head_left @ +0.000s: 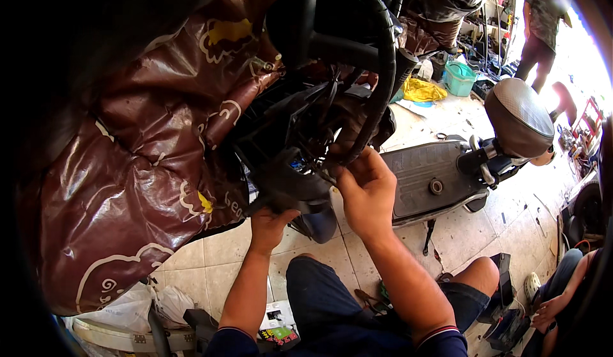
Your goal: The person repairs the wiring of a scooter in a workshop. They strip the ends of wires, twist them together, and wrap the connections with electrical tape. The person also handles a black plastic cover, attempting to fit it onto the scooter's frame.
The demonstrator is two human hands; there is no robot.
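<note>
The opened front of an electric scooter stands before me, its black plastic panel (281, 178) hanging loose around exposed wires (300, 163). At the panel's lower edge my left hand (267, 229) is closed, thumb on the near side and the other fingers hidden behind it. Beside the wires my right hand (369, 191) pinches with bent fingers, close under a thick black wrapped cable (382, 82). What sits between those fingertips is too small and dark to make out. A brown glossy padded cover (140, 159) drapes over the scooter's left side.
The scooter's footboard (418, 175) and grey seat (520, 117) extend to the right. Behind lie a yellow bag (423, 91) and a teal bin (458, 78). One person (541, 28) stands at the back right; another person's hands (549, 309) show at lower right. Debris dots the tiled floor (511, 223).
</note>
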